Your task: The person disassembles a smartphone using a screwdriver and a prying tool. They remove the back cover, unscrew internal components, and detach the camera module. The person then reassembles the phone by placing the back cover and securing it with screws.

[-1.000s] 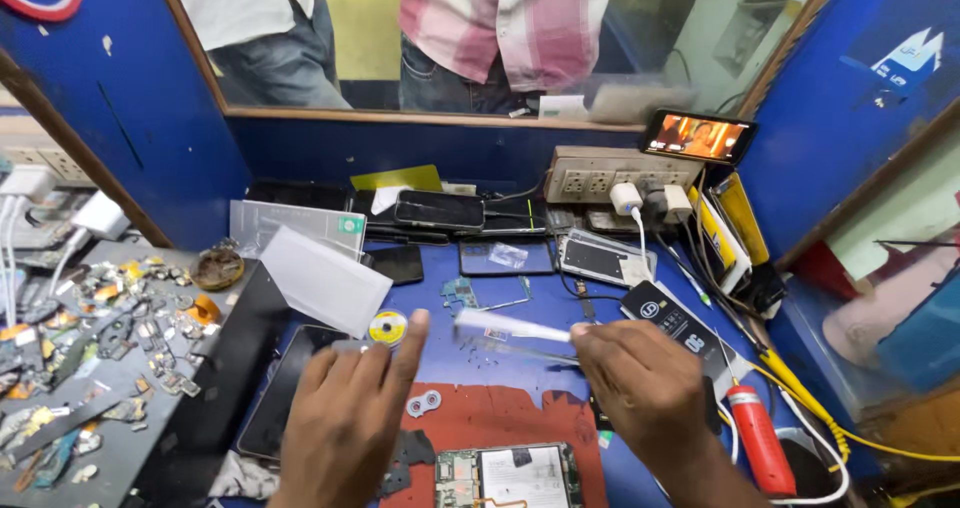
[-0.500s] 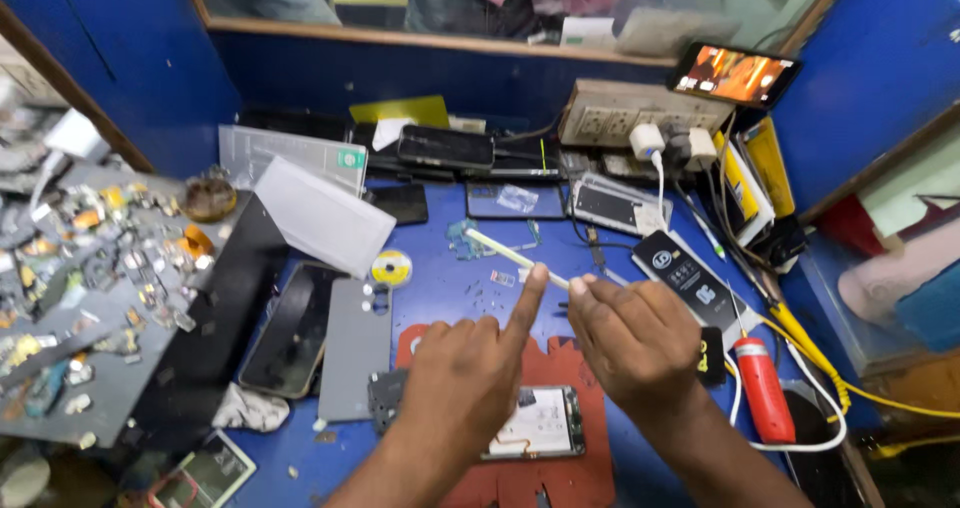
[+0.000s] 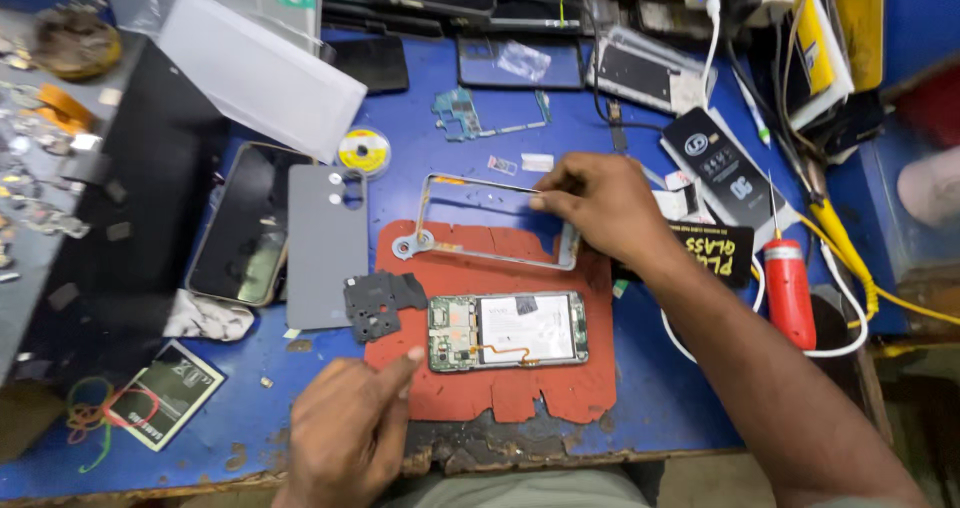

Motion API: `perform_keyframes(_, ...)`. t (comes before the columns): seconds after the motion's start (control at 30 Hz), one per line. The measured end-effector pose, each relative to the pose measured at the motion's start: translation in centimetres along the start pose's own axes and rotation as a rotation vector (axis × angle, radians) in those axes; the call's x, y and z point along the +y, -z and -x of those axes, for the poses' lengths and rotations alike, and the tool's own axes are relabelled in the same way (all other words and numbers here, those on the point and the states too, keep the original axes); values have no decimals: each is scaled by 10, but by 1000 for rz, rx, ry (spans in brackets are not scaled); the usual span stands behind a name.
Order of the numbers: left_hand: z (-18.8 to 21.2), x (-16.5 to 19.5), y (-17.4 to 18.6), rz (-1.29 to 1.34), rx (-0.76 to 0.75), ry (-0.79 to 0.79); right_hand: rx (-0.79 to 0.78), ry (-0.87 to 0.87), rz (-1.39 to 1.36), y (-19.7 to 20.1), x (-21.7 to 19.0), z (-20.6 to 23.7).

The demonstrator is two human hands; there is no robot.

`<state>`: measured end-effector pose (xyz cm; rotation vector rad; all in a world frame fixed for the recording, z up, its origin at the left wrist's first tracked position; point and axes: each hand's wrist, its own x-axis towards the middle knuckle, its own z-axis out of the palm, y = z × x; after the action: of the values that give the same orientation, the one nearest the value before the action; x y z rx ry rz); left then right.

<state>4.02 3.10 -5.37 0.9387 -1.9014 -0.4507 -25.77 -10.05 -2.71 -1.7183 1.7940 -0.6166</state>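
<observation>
A: What is lying at the left side of the bench?

B: A black phone (image 3: pixel 240 230) is lying face up there, and a grey back cover (image 3: pixel 326 245) is lying just beside it on the right. Far from them a small yellow reel (image 3: pixel 363 152) is sitting on the blue table (image 3: pixel 640 388).

A: And what is the left hand doing?

B: The left hand (image 3: pixel 345 433) is resting at the near edge of the table. The fingers are curled loosely together and it is gripping nothing; one fingertip is pointing to the red work mat (image 3: pixel 500 388), touching its near left part. A black shield plate (image 3: pixel 380 303) is lying across the left edge of the mat.

A: Where is the opened phone?

B: The opened phone (image 3: pixel 508 330) is lying flat in the middle of the mat, with its board and battery showing, just to the right of that fingertip.

A: And the right hand?

B: The right hand (image 3: pixel 598 208) is pinching the far right part of the thin phone frame (image 3: pixel 480 258), with thumb and fingers closed on its rail. The frame is lying partly on the far side of the mat. At the right, well apart, a red bottle (image 3: pixel 790 293) is lying.
</observation>
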Motion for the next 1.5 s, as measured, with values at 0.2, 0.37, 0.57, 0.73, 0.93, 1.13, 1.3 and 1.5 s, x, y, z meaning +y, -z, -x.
perform_keyframes(0.2, 29, -7, -9, 25, 33, 59, 52, 368, 247, -9, -1, 5)
perform_keyframes(0.37, 26, -9, -3, 7, 24, 48, 116, 529, 335, 8, -2, 29)
perform_keyframes(0.57, 19, -16, 4, -45, 24, 58, 195, 410, 284, 42, 9, 107)
perform_keyframes(0.73, 12, -13, 2, -192, 104, 204, 295, 302, 231, 36, 37, 155)
perform_keyframes(0.93, -8, -6, -18, -158, -253, 127, 373, 338, 151, 3, 62, 182)
perform_keyframes(1.13, -29, 6, -41, -229, -504, 143, 270, 624, 207, -6, 67, 181)
perform_keyframes(1.3, -35, 8, -55, -231, -530, 110, 347, 515, 216, 6, 65, 186)
perform_keyframes(1.5, -30, 3, -60, -254, -548, 134, 502, 100, 182, 30, 62, 176)
